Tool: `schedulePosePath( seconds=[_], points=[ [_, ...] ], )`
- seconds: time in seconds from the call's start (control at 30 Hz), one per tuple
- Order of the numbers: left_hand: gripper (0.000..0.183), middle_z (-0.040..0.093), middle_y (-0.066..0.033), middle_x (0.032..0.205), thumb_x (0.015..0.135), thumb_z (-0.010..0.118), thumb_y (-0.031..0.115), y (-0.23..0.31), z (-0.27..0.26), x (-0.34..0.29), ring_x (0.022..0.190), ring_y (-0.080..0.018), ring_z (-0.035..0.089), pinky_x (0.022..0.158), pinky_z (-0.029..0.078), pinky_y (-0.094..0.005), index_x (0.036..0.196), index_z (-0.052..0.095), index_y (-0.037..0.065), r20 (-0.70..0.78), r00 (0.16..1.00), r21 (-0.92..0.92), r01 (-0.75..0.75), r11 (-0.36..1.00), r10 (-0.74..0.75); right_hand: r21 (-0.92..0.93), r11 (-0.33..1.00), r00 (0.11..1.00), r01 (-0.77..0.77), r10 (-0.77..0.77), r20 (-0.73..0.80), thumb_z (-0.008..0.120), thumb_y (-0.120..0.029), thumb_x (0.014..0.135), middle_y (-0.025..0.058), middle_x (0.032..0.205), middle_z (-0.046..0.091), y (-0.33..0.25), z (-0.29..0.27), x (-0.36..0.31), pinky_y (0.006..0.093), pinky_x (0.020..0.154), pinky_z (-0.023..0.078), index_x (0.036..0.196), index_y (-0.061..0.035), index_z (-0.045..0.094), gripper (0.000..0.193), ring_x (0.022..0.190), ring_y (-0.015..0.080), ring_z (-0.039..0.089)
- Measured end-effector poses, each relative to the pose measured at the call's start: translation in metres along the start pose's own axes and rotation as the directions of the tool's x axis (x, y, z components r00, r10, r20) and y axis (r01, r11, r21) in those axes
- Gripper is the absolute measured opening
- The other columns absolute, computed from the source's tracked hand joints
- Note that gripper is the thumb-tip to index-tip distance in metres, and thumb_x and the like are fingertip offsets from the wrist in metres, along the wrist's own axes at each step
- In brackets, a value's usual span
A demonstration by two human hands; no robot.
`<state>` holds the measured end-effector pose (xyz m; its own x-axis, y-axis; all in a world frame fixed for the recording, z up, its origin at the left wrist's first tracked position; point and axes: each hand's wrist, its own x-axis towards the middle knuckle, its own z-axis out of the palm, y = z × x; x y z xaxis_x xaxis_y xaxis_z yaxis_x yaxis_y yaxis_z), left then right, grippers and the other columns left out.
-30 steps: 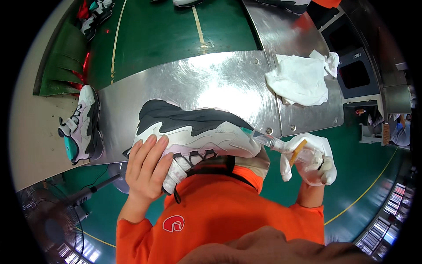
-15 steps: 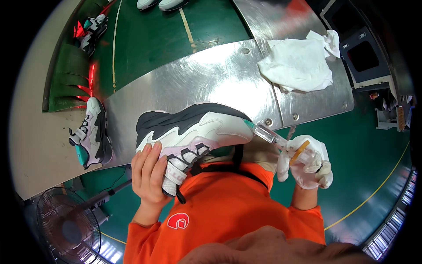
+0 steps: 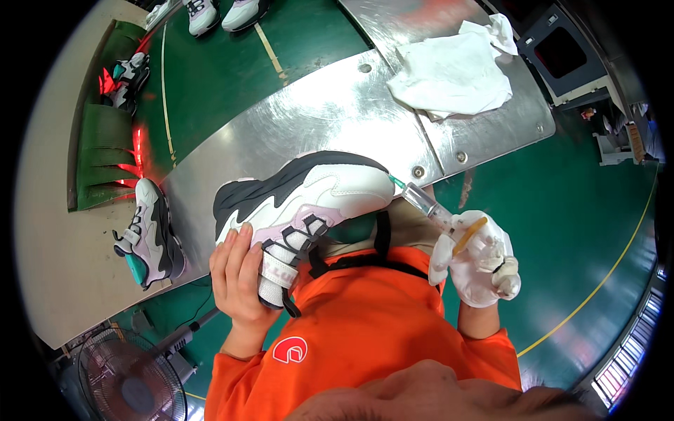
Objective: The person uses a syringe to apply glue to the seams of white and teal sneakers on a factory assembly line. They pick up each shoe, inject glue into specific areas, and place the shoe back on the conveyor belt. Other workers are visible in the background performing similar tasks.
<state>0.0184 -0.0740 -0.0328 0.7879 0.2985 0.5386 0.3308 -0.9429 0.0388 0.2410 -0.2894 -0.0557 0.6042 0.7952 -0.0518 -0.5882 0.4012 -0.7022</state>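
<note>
A white, lilac and black sneaker (image 3: 335, 193) lies on its side before me, its dark sole turned away and its toe to the right. My bare left hand (image 3: 242, 281) is closed round its heel and ankle end, fingers pressed on the side. A white glove covers my right hand (image 3: 483, 259), which is closed round a clear syringe (image 3: 430, 208). The syringe's green tip (image 3: 397, 182) meets or nearly meets the toe where upper and sole join. A yellowish-brown band (image 3: 469, 235) shows at the gloved fingers.
Beyond the sneaker stretches a metal tabletop (image 3: 309, 105) with a crumpled white cloth (image 3: 456, 74) at the right. Another sneaker (image 3: 149, 235) stands at the left. A green conveyor belt (image 3: 210, 91) carries more shoes (image 3: 244, 12). A fan (image 3: 133, 382) stands at the lower left.
The view has shifted, so the bench and cloth sit further left and higher. More of the syringe's green tip shows at the toe. Both hands keep their holds.
</note>
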Motion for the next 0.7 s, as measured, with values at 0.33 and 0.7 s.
schedulePosePath(
  seconds=[0.33,0.7],
  points=[
    [0.058,0.063,-0.019,0.121,0.07,0.083,0.022,0.001,-0.002,0.006,0.106,-0.0382,0.061,0.09,0.05,-0.046,0.117,0.053,0.003,-0.001,1.0,-0.03,-0.008,1.0,0.008,-0.022,1.0,0.996,0.015,-0.017,-0.091,0.081,-0.05,0.056,0.0254,0.091,0.063,0.0,0.017,-0.01,0.0378,0.055,0.053,0.119,0.0199,0.048,0.099,0.068,0.0337,0.063],
    [0.053,0.064,-0.0188,0.121,0.076,0.078,0.029,-0.002,-0.005,0.012,0.107,-0.0375,0.061,0.088,0.05,-0.0453,0.115,0.057,0.001,0.008,1.0,-0.056,0.004,0.998,-0.004,-0.331,0.942,0.998,-0.059,0.045,-0.048,0.085,-0.014,0.047,0.0179,0.091,0.065,-0.01,0.039,-0.017,0.0328,0.069,0.055,0.12,0.015,0.053,0.086,0.08,0.0261,0.066]
  ],
)
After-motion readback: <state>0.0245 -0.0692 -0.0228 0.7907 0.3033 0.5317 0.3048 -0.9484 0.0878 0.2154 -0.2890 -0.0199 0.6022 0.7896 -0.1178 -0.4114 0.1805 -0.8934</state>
